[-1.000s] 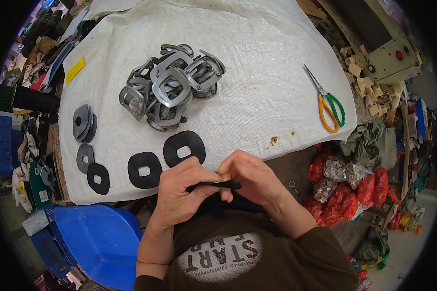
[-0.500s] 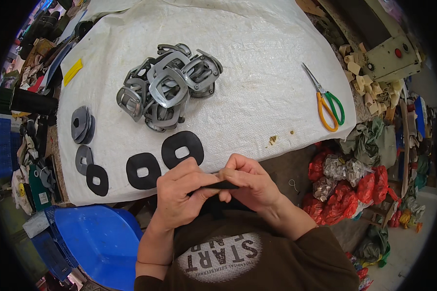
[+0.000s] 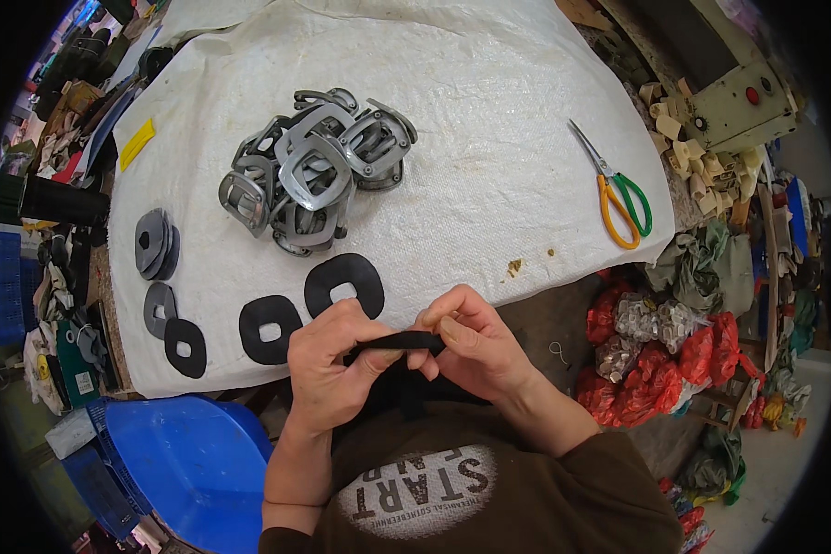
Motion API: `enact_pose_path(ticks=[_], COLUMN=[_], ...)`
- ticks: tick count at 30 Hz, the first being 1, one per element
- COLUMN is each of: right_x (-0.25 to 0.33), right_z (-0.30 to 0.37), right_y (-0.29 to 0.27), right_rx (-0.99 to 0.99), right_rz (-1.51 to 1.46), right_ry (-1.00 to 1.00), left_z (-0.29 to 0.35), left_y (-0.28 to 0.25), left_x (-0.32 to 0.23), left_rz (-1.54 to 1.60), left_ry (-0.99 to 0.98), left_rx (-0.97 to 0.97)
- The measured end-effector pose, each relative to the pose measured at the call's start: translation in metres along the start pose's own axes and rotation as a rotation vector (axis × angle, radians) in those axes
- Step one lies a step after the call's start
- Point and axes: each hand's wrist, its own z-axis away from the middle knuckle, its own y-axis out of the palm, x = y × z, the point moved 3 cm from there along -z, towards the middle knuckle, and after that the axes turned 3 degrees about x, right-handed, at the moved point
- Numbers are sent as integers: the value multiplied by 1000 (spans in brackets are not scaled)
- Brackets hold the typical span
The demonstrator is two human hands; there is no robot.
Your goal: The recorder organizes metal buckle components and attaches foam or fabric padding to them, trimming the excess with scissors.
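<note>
A black flat piece (image 3: pixel 399 341), seen nearly edge-on, is held between my two hands in front of my chest. My left hand (image 3: pixel 332 360) pinches its left end, thumb below. At its other end, the thumb and fingertips of my right hand (image 3: pixel 471 343) close on it. Just beyond my left hand, two black rounded-square pads with square holes lie on the white sheet: one pad (image 3: pixel 319 286) and another pad (image 3: pixel 257 343). Farther off sits a heap of grey metal frames (image 3: pixel 316 171).
Grey pads (image 3: pixel 153 242) lie stacked at the left, near a smaller black pad (image 3: pixel 186 362). Scissors (image 3: pixel 613 189) with orange and green handles rest at the right of the white sheet (image 3: pixel 499 129). A blue tub (image 3: pixel 189 466) stands lower left; red bags (image 3: pixel 651 383) lie lower right.
The black piece has tilted so that more of its edge shows between my hands. My fingers have shifted slightly along it, and my left hand has moved a little left.
</note>
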Motion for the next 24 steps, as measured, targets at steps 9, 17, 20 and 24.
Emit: enact_pose_path(ticks=[9, 17, 20, 24], right_x=[2, 2, 4, 9], right_z=[3, 2, 1, -1], right_y=[11, 5, 7, 13], right_rx=[-13, -105, -93, -112], right_rz=[670, 528, 538, 635], right_ry=[-405, -197, -168, -146], left_z=[4, 2, 1, 2], left_y=[3, 0, -2, 1], left_x=[3, -1, -2, 3], left_rz=[2, -25, -30, 323], left_ry=[-66, -126, -174, -358], left_rx=[-98, -83, -12, -60])
